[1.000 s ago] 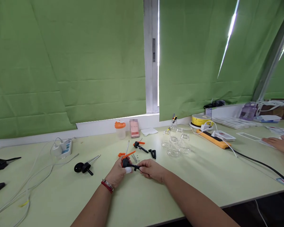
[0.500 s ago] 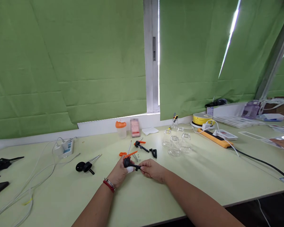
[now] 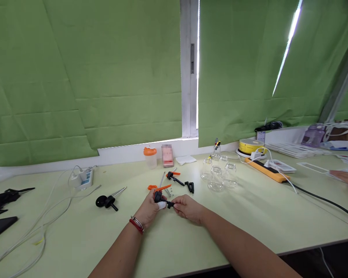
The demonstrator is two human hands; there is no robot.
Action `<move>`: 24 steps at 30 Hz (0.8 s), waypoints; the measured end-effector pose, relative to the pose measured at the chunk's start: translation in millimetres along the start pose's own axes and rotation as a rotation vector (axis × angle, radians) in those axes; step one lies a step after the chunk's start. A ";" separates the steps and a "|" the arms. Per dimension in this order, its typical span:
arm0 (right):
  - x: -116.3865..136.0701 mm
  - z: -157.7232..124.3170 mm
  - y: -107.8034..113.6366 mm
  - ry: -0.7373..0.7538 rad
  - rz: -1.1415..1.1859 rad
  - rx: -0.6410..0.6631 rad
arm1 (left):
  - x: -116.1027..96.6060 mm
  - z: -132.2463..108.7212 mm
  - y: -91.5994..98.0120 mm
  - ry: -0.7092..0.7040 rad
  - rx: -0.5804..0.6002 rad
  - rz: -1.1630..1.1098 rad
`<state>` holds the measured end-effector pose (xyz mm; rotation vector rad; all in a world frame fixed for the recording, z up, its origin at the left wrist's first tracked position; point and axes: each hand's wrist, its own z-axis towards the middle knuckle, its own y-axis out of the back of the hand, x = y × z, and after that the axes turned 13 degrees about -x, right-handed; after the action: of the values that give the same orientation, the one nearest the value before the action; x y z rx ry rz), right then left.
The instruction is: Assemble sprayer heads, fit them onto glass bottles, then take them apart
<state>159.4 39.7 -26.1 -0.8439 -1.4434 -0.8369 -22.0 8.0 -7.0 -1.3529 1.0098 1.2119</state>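
Assembly (image 3: 158,196) in black and orange is held between the two hands, over the middle of the counter (image 3: 81,243). The left hand (image 3: 148,211), its thumb wrapped in white, is curled around the round black head; the right hand (image 3: 188,208) pinches the end of the black stem between thumb and fingers. Just beyond lie a looped orange piece (image 3: 152,187) and a thin metal rod (image 3: 162,179), then a similar black-and-orange unit (image 3: 174,178) and some short black tubes (image 3: 191,187). Clear glass bottles (image 3: 216,183) stand to the right, well apart from black parts (image 3: 110,201) on the left. Behind are an orange-lidded cup (image 3: 150,160) and a blurred upright box (image 3: 167,156). At far right, another person's hand (image 3: 347,178) rests near the edge of view.
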 end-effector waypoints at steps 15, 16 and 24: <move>-6.2 3.7 -1.0 -0.008 0.023 -0.050 | 2.3 -1.6 -5.0 0.059 -0.029 -0.026; -5.9 3.3 -1.1 -0.004 0.020 -0.040 | 2.0 -1.9 -5.9 0.049 -0.037 -0.017; 5.3 -6.8 -16.7 -0.038 0.130 0.027 | -3.8 -5.7 -14.5 -0.283 -0.242 0.063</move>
<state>147.8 25.9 -20.9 -0.9268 -1.4140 -0.7053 -7.6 4.2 -1.2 -1.2924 0.7277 1.5630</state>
